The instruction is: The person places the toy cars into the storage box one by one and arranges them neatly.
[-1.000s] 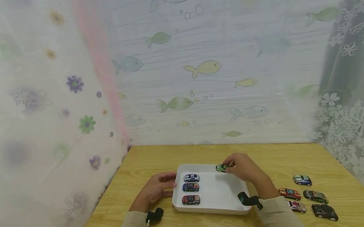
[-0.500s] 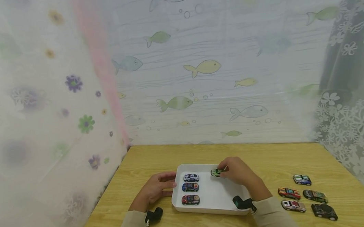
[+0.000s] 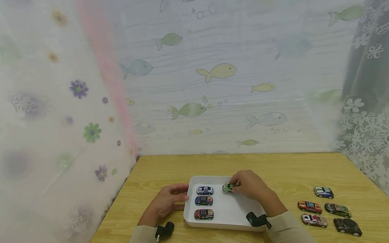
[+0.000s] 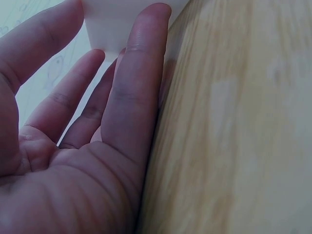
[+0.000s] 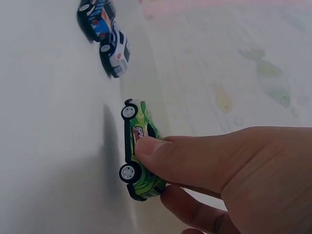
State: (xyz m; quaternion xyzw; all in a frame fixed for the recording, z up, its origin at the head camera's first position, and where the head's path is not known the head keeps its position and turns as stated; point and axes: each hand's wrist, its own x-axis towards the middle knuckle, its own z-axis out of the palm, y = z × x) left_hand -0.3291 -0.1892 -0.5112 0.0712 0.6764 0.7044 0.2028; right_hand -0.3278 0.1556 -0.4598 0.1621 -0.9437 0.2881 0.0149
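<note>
A white tray (image 3: pixel 230 211) sits on the table with three toy cars in a column along its left side: a white one (image 3: pixel 204 190), a blue one (image 3: pixel 203 200) and a red one (image 3: pixel 204 214). My left hand (image 3: pixel 165 203) touches the tray's left wall, its fingers (image 4: pixel 134 83) extended and loosely spread. Over the far part of the tray, my right hand (image 3: pixel 252 186) pinches a green toy car (image 5: pixel 139 151) between thumb and fingers. The car's wheels appear slightly off the tray floor, with a shadow beside them.
Right of the tray, several more toy cars lie on the wooden table (image 3: pixel 282 164), among them a black one (image 3: pixel 347 227), an orange-red one (image 3: pixel 309 207) and a white-blue one (image 3: pixel 323 192). A fish-patterned curtain (image 3: pixel 213 95) hangs behind the table.
My right hand has carried the green toy car leftward and a little nearer, from the tray's far rim to above its floor. My left hand has stayed at the tray's left wall.
</note>
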